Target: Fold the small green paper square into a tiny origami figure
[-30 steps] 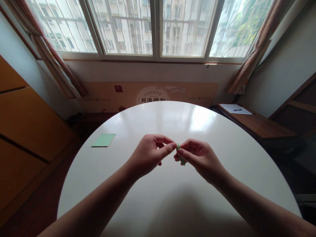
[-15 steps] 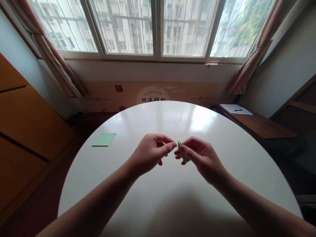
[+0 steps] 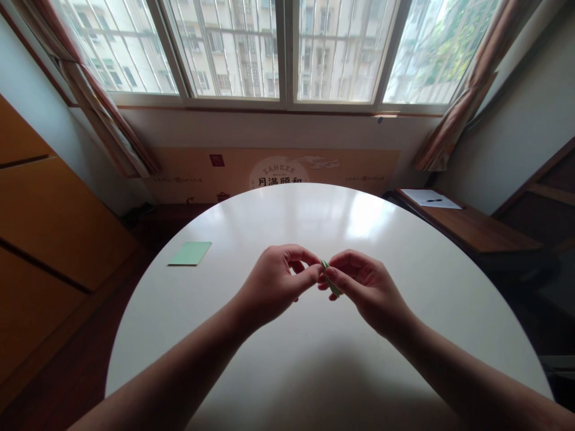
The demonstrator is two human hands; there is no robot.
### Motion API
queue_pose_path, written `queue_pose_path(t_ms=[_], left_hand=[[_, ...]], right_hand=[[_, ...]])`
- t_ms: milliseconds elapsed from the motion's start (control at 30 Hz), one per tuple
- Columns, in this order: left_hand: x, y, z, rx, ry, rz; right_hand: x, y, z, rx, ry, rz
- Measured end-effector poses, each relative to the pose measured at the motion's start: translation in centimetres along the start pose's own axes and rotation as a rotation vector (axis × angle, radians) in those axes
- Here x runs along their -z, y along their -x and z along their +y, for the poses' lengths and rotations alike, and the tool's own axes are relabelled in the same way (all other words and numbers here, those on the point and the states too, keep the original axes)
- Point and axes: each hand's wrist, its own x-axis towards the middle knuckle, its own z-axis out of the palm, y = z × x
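Note:
A small folded piece of green paper (image 3: 333,288) is held up above the white round table (image 3: 287,359), between my two hands. My right hand (image 3: 366,284) pinches it between thumb and fingers, which cover much of it. The thumb and forefinger of my left hand (image 3: 281,278) are closed at the paper's upper left end. The exact shape of the folds is hidden by the fingers. To the left on the table lies a flat stack of square green paper (image 3: 190,254).
Beyond the table's far edge stands a tan printed panel (image 3: 188,173) under a barred window (image 3: 224,54). A wooden side table (image 3: 498,233) at the right bears white paper (image 3: 422,199) and a pen (image 3: 434,200). An orange-brown cabinet (image 3: 54,221) stands at the left.
My left hand has shifted slightly right, and its thumb and forefinger have closed on the folded paper's upper end. My right hand keeps its pinch in nearly the same place.

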Motion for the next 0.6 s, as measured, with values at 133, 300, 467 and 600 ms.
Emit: queue_pose_path(t_ms=[133, 300, 467, 600], left_hand=[[-0.23, 0.04, 0.06, -0.034, -0.005, 0.018], [-0.33, -0.02, -0.04, -0.038, 0.005, 0.024], [-0.27, -0.03, -0.29, -0.012, 0.023, -0.005], [-0.28, -0.09, -0.43, -0.036, 0.052, 0.012]], right_hand=[[-0.14, 0.05, -0.03, 0.008, 0.015, -0.025], [-0.09, 0.0, -0.07, 0.019, 0.077, -0.044], [-0.07, 0.01, -0.26, 0.013, 0.099, 0.003], [-0.05, 0.07, -0.21, 0.021, 0.095, 0.004]])
